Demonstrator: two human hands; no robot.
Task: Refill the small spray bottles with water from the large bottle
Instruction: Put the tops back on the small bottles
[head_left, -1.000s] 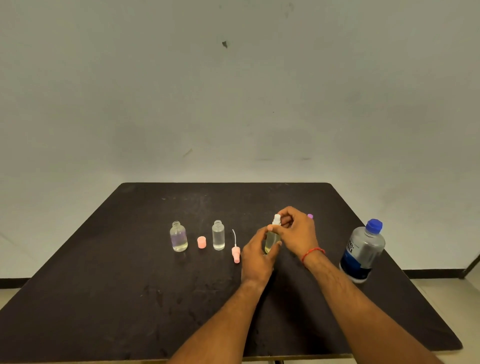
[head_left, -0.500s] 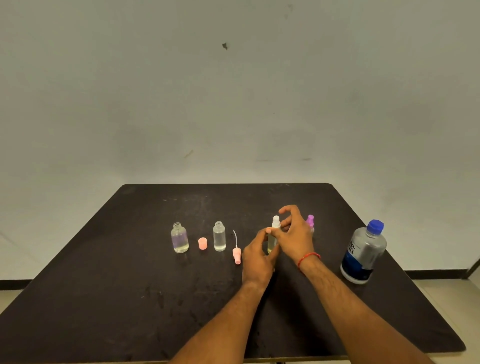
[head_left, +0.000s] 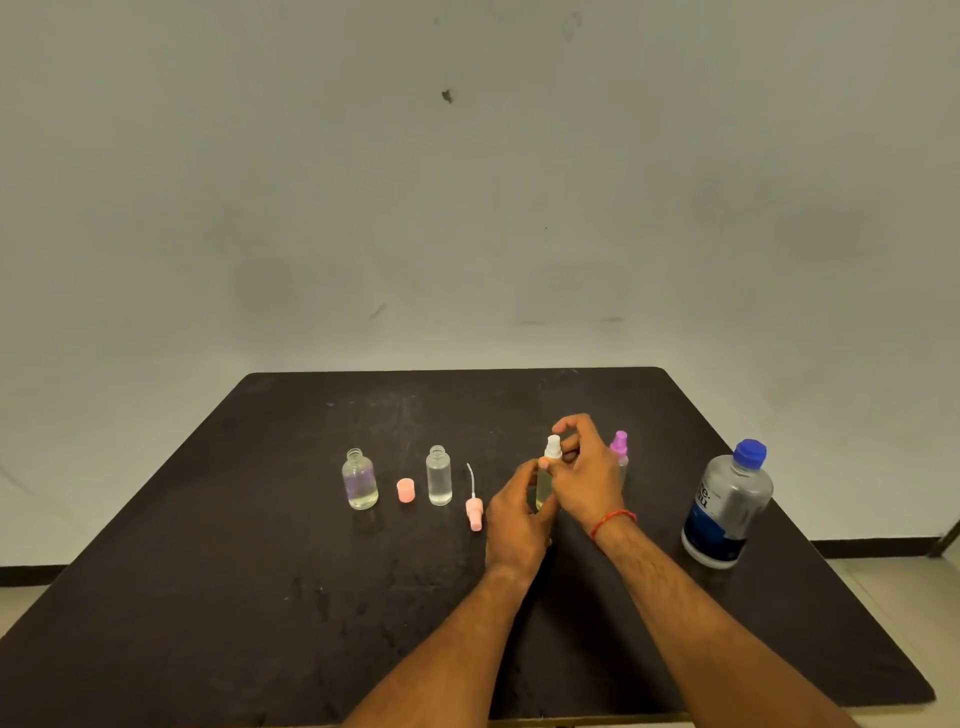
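A: What lies nearest?
B: Two bare forearms reach over the near edge of the dark table (head_left: 208, 571). A red thread (head_left: 613, 521) circles the right wrist.
A: And the hands?
B: They meet just right of the table's middle. The left hand (head_left: 511, 519) curls round the lower body of an upright yellowish bottle (head_left: 543, 491); I cannot tell whether its base touches the table. The right hand (head_left: 587, 478) pinches the bottle's white sprayer (head_left: 553, 448), forefinger arched above it.
A: The big one?
B: The water bottle (head_left: 727, 506) stands well to the right, near the table's right edge, blue cap on, apart from both hands.
A: And to the left?
B: A row. Just beside the left hand a pink sprayer (head_left: 474, 512) lies flat, tube pointing away. Then an open clear bottle (head_left: 439, 475), a pink cap (head_left: 405, 490) and an open round bottle (head_left: 359, 480); both bottles stand upright with liquid inside.
A: Farther back?
B: A purple-topped bottle (head_left: 619, 449) stands just behind the right hand, partly hidden. Beyond the table is a pale wall (head_left: 467, 208).
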